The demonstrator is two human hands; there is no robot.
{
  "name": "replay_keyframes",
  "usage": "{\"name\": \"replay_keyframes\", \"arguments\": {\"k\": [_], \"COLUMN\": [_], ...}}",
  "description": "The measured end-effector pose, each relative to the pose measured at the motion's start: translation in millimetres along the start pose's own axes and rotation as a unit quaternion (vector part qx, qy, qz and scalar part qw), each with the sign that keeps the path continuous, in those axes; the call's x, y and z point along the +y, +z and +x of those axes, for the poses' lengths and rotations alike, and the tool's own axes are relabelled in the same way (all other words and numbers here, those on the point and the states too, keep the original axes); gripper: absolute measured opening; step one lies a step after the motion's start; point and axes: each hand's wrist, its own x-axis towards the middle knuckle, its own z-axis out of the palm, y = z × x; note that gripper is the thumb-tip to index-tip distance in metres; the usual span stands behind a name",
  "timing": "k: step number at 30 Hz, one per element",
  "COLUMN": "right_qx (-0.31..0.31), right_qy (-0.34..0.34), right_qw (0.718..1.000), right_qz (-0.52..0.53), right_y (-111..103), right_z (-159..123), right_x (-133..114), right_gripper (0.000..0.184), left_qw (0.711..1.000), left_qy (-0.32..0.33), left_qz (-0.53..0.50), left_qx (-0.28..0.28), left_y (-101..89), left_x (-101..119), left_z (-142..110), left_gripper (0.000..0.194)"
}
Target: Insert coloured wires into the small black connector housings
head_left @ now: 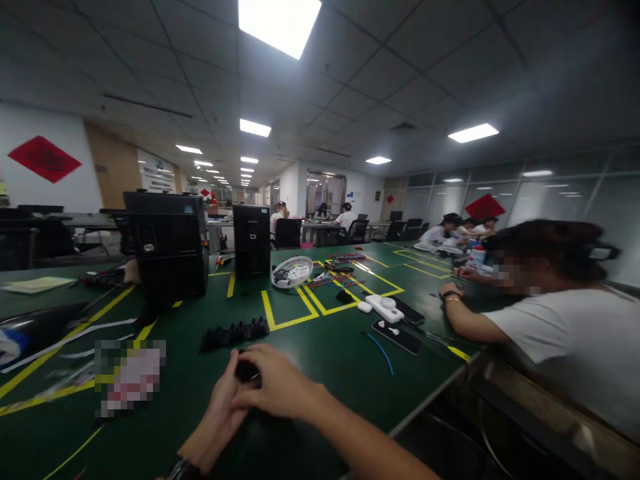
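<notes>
Low in the head view, my left hand (223,410) and my right hand (283,385) meet above the near part of the green table. Between them is a small black part (249,371), round-edged and mostly covered by my fingers; its exact kind does not show. The fingers of both hands are closed around it. Just beyond my hands lies a row of similar-looking small black parts (236,332), set close together on the tabletop.
Two black computer towers (173,247) (251,240) stand behind the parts. A white basket (291,272), loose wires (340,270), a white device (384,308), a phone with earbuds (397,335) and a blue wire (383,352) lie rightward. A co-worker (565,333) leans on the table's right edge.
</notes>
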Motion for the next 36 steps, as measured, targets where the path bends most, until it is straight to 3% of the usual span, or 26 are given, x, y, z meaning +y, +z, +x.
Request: {"name": "replay_keyframes", "arguments": {"k": [3,6,8,11,13,16,20,25,29,36], "right_qx": [0.004,0.067,0.101,0.047,0.002,-0.009,0.042,0.129,0.155,0.182], "right_qy": [-0.007,0.096,0.220,0.357,0.368,0.301,0.183,0.109,0.063,0.029], "right_qw": [0.998,0.976,0.928,0.848,0.836,0.880,0.967,0.986,0.986,0.983], "right_qz": [-0.060,-0.181,-0.284,-0.389,-0.408,-0.367,-0.174,0.002,0.018,-0.009], "right_y": [-22.0,-74.5,-108.4,-132.2,-126.6,-95.0,-34.7,24.9,36.9,30.4], "right_z": [-23.5,-60.7,-87.1,-115.2,-118.8,-96.0,-30.2,37.0,41.7,29.3], "right_x": [-13.9,18.9,55.3,99.6,110.5,101.8,73.7,46.1,36.6,34.3], "right_gripper": [0.054,0.029,0.025,0.022,0.019,0.018,0.012,0.008,0.009,0.009], "left_qw": [0.999,0.997,0.997,0.996,0.996,0.996,0.993,0.985,0.975,0.977], "left_qy": [0.032,0.070,0.075,0.071,0.073,0.083,0.119,0.170,0.219,0.212], "left_qz": [0.025,0.023,0.015,-0.014,-0.022,-0.003,0.000,-0.025,-0.026,-0.032], "left_qx": [0.024,0.000,-0.024,-0.045,-0.045,-0.043,-0.025,-0.009,0.003,-0.017], "left_y": [-10.3,-20.0,-21.2,-15.4,-9.5,-3.2,-7.1,-25.1,-31.8,-24.2], "left_x": [1.2,7.3,10.1,8.6,6.1,5.4,12.1,21.2,25.0,20.0], "left_z": [0.3,3.5,6.3,11.6,16.2,25.5,38.6,43.7,41.1,38.4], "left_gripper": [0.032,0.033,0.035,0.035,0.035,0.030,0.025,0.023,0.026,0.030]}}
